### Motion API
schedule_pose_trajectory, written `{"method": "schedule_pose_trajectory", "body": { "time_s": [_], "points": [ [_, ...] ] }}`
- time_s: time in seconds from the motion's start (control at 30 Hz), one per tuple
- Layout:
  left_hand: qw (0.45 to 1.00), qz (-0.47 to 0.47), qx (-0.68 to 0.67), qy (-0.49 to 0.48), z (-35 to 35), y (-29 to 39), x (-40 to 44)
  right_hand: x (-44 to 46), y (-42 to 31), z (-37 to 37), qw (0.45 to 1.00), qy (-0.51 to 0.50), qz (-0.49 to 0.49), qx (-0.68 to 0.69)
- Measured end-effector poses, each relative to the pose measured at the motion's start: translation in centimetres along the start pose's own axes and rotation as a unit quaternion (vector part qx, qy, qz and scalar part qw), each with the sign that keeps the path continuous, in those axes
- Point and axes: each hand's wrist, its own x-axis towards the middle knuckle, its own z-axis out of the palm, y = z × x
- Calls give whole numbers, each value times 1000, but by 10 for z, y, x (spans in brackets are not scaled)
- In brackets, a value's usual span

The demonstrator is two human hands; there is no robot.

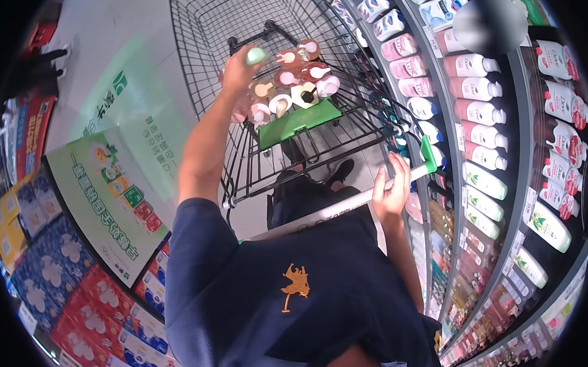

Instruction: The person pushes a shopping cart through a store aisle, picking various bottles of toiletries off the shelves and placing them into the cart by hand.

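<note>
Now left hand [241, 70] clamps a pale-green item [256, 55]; right hand [391, 190], fingers apart, touches handlebar [335, 213].

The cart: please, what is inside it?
The cart contains several pump bottles; the left hand holds a pale green item over it. Below the bottles, everything hides.

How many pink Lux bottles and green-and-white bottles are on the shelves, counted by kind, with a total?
Pink Lux bottles: 3
Green-and-white bottles: 5
Total: 8
</note>
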Motion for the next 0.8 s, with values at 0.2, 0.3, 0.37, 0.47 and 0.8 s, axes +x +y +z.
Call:
{"method": "schedule_pose_trajectory", "body": {
  "time_s": [0.2, 0.3, 0.37, 0.47, 0.8],
  "points": [
    [994, -17, 95, -51, 65, -52, -1, 3, -2, 2, 999, 29, 0, -15],
    [973, -58, 182, -130, 82, -84, -6, 6, -7, -2, 999, 29, 6, -18],
    [965, -39, 219, -137, 88, -95, -8, 7, -11, -5, 999, 33, 20, -6],
    [966, 1, 192, -172, 97, -115, 2, 3, -6, -3, 999, 42, 22, -14],
    [977, 32, 149, -148, 67, -78, 0, -1, -4, -3, 999, 53, -2, 10]
  ]
}}
